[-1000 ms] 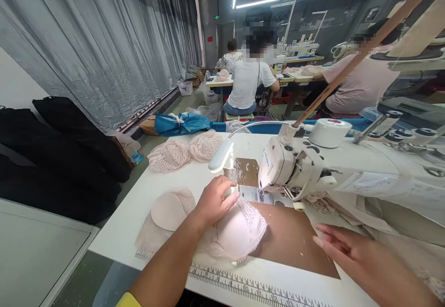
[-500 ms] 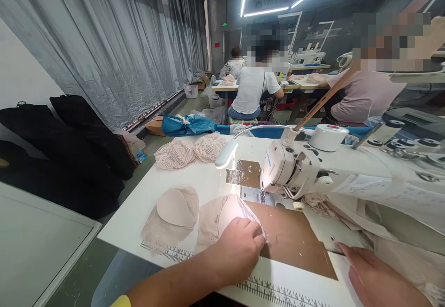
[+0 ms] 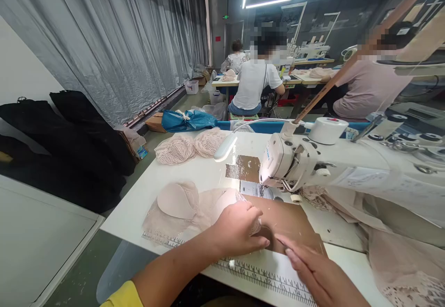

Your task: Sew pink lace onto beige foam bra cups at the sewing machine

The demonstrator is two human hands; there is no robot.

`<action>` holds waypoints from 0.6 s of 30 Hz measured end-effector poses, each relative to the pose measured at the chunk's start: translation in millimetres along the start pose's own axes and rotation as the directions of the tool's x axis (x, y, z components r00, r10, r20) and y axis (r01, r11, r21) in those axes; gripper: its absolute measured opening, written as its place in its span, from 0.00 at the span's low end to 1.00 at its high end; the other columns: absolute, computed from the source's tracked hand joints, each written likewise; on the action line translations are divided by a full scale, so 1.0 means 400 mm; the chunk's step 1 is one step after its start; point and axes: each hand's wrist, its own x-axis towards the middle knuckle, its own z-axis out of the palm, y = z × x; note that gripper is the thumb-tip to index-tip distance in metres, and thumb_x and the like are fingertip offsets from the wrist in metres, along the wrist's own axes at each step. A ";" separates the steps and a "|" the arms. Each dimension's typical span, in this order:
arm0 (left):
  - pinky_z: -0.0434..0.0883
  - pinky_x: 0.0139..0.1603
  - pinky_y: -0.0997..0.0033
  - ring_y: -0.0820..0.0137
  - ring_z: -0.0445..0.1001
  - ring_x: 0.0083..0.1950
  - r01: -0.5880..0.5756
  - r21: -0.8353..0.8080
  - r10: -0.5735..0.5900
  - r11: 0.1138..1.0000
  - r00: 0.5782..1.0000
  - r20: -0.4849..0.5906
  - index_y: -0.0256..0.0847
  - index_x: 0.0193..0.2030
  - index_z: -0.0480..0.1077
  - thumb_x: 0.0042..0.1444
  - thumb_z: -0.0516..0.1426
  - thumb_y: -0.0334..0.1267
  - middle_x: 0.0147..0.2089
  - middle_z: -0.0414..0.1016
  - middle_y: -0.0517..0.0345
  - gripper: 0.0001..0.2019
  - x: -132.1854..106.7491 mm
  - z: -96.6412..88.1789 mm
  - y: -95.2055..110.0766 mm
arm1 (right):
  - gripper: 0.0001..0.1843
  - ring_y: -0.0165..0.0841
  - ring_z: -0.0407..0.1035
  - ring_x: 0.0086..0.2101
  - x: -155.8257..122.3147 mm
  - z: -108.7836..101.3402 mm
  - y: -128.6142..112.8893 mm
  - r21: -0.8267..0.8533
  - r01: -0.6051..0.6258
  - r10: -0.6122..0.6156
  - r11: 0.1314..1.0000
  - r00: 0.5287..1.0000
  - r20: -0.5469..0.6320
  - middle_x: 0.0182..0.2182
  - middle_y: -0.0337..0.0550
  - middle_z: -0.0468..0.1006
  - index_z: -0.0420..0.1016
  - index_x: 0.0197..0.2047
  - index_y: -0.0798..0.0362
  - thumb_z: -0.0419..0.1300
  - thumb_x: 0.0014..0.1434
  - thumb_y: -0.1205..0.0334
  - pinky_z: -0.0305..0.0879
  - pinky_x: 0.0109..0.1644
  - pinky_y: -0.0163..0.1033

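Observation:
A beige lace bra piece with smooth moulded cups lies on the white sewing table; its left cup (image 3: 176,200) faces up. My left hand (image 3: 234,228) rests over the right cup (image 3: 222,200), thumb apart from the curled fingers, with the lace edge showing in the gap. To its right, my right hand (image 3: 313,265) hovers low over the brown board (image 3: 288,219), fingers stretched toward the left hand, with nothing visible in them. The sewing machine's head (image 3: 278,158) stands just beyond the hands.
Two lace cups (image 3: 191,147) lie at the table's far left edge. Beige fabric (image 3: 399,256) is heaped at the right, beside the machine arm. A printed ruler (image 3: 257,274) runs along the front edge. A co-worker in white (image 3: 252,84) sits ahead.
My right hand has come left from the table by the fabric heap to beside my left hand. My left thumb has spread from the fingers, and the lace edge has shifted slightly left.

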 end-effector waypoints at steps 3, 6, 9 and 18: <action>0.65 0.36 0.70 0.65 0.69 0.41 -0.019 -0.027 0.019 0.999 1.000 -0.018 0.43 0.43 0.69 0.50 0.62 0.46 0.40 0.71 0.56 0.16 -0.010 -0.018 -0.001 | 0.30 0.45 0.68 0.54 0.017 0.009 -0.025 0.038 -0.051 0.048 0.998 0.995 0.089 0.52 0.44 0.77 0.76 0.54 0.47 0.41 0.64 0.43 0.64 0.58 0.50; 0.65 0.39 0.69 0.66 0.68 0.40 -0.032 -0.016 0.031 0.999 0.997 -0.069 0.41 0.38 0.70 0.51 0.62 0.41 0.38 0.70 0.57 0.10 -0.039 -0.019 -0.011 | 0.30 0.46 0.70 0.52 0.036 0.007 -0.030 0.177 -0.061 0.036 0.982 0.989 0.143 0.51 0.47 0.78 0.78 0.52 0.49 0.43 0.63 0.42 0.64 0.57 0.48; 0.65 0.42 0.68 0.65 0.67 0.41 -0.057 0.010 0.058 0.998 0.991 -0.122 0.40 0.36 0.70 0.50 0.61 0.35 0.37 0.69 0.56 0.07 -0.068 -0.001 -0.023 | 0.27 0.45 0.72 0.49 0.056 0.006 -0.028 0.330 -0.067 0.012 0.942 0.986 0.168 0.47 0.47 0.80 0.79 0.49 0.50 0.50 0.60 0.43 0.66 0.54 0.44; 0.64 0.44 0.65 0.65 0.65 0.41 -0.168 0.071 0.181 0.983 0.953 -0.242 0.38 0.34 0.67 0.49 0.59 0.32 0.36 0.69 0.55 0.06 -0.078 0.058 -0.044 | 0.27 0.33 0.67 0.26 0.096 0.028 -0.029 0.335 -0.173 0.121 0.926 0.978 0.171 0.23 0.37 0.72 0.78 0.45 0.53 0.49 0.60 0.42 0.63 0.31 0.36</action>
